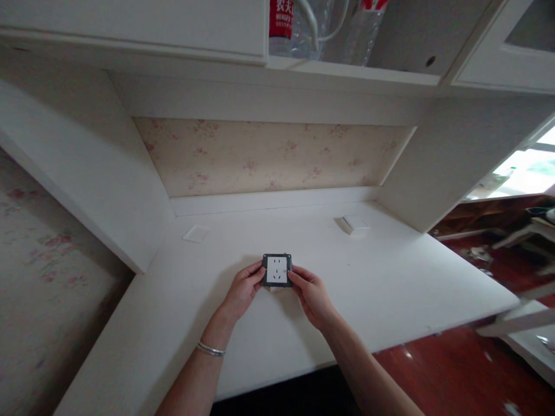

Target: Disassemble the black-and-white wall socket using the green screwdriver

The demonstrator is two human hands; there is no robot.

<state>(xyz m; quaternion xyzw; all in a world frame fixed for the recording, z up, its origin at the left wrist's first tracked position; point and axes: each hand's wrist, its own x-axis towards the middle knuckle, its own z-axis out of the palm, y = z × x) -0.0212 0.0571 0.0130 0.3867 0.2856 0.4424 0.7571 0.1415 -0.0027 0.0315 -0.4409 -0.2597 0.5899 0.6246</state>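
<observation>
Between my two hands is a wall socket [276, 270], its white five-hole face turned toward me and its dark grey frame showing all round. My left hand [243, 289] pinches the frame's left edge, and a silver bangle circles that wrist. On the opposite edge, the thumb and fingers of my right hand [313, 296] are closed. Under the socket a bit of something white shows, mostly hidden. A thin, pale square plate [196, 233] lies on the desk to the left. Farther back at the right rests a small white box-like piece [355, 224].
The white desk [381, 289] carries all this, with side panels left and right. Overhead, an open cabinet shelf [347, 70] holds plastic bottles [281, 29] and a white tube or cable [310, 23]. Beyond the desk's right edge is a red floor [437, 364] with furniture.
</observation>
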